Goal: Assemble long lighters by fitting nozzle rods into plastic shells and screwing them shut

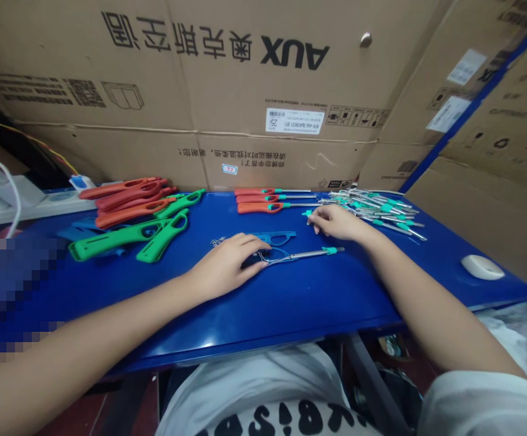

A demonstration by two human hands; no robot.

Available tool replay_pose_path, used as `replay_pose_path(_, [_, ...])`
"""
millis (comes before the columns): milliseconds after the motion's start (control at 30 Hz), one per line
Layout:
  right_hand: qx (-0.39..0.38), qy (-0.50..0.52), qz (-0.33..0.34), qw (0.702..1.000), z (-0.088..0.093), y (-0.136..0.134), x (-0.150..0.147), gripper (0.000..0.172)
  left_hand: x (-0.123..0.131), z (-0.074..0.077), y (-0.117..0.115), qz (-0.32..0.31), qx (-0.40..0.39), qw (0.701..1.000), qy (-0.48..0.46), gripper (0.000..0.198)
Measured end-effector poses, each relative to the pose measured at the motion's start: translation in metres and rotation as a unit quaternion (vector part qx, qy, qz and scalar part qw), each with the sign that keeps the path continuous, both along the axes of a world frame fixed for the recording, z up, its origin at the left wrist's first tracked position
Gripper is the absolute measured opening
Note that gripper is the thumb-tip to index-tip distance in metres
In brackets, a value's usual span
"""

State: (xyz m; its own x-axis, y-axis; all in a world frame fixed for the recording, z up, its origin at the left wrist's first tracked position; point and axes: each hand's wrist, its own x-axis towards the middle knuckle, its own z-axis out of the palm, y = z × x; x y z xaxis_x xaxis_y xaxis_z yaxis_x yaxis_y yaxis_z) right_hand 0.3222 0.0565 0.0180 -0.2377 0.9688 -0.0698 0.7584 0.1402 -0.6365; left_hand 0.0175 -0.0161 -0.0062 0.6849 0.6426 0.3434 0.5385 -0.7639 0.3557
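My left hand [229,266] is closed, thumb and fingers about the wired end of a metal lighter tube [309,254]. The tube lies pointing right, with a teal collar near its tip. Just behind it is a blue lighter handle shell [284,235], partly hidden by my fingers. My right hand [336,222] pinches a small teal plastic piece [308,213] between thumb and fingertips. Beside that hand lies a pile of metal lighter tubes [388,209] with teal collars. Three red-orange handles with tubes fitted [258,208] lie to its left.
Red-orange handle shells [129,203] and green handle shells [118,240] are heaped at the left. A white power strip [40,206] with cables stands behind them. A white mouse-shaped object [482,267] sits at the right. Cardboard [227,85] walls the back of the blue table [263,315].
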Motion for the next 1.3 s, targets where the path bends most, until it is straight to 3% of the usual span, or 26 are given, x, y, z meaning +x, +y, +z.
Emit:
replay_pose_path(100, [0.013,-0.041,0.018,0.999,0.004,-0.002,0.001,0.039,-0.001,-0.001,0.001,0.001,-0.012,1.0,-0.006,0.03])
replay_pose_path(200, [0.053,-0.003,0.064,0.997,0.01,-0.01,-0.003,0.044,-0.001,0.0,0.0,0.014,-0.033,0.999,-0.017,0.032])
replay_pose_path(367, [0.088,0.09,0.194,0.973,0.011,-0.028,-0.022,0.036,-0.001,0.004,-0.001,0.026,-0.065,0.996,-0.048,0.027])
replay_pose_path(633, [0.141,0.061,0.343,0.927,-0.003,-0.044,-0.051,0.02,0.0,0.009,-0.003,0.044,-0.103,0.992,-0.054,0.023])
replay_pose_path(1033, [0.183,-0.098,0.346,0.915,0.0,-0.056,-0.06,0.014,0.002,0.013,-0.005,0.06,-0.129,0.989,-0.046,0.022])
replay_pose_path(1300, [0.253,-0.197,0.37,0.872,-0.001,-0.059,-0.061,0.018,0.002,0.013,-0.004,0.064,-0.133,0.988,-0.05,0.023])
